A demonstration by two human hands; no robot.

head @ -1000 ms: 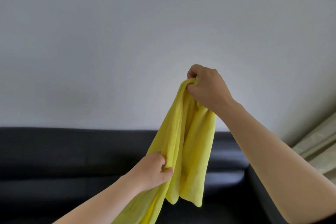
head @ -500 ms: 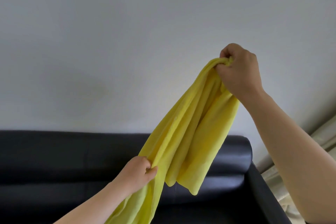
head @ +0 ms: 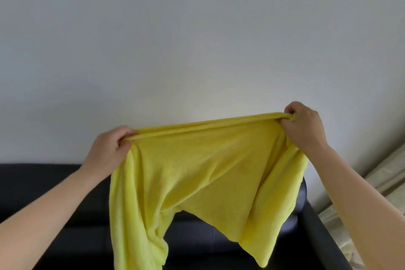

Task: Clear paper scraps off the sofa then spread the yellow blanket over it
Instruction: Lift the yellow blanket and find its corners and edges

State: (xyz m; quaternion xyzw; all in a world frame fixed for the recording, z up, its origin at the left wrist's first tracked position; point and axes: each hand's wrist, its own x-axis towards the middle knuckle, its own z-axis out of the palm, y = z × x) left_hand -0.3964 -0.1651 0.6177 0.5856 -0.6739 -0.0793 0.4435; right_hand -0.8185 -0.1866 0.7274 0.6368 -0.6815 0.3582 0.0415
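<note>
The yellow blanket [head: 203, 173] hangs in the air in front of me, its top edge pulled taut between both hands. My left hand [head: 107, 151] grips the left end of that edge. Gripping the right end, slightly higher, is my right hand [head: 304, 127]. The cloth drapes down unevenly over the black sofa [head: 43, 193], which runs along the bottom of the view. Only the sofa's backrest and part of the seat show. No paper scraps are visible.
A plain pale wall [head: 197, 39] fills the upper view behind the sofa. A light curtain [head: 390, 175] hangs at the right edge beside the sofa's right arm [head: 313, 226].
The blanket went from a bunched strip to a wide sheet. My left hand rose and moved left, my right hand moved right and lower, stretching the top edge.
</note>
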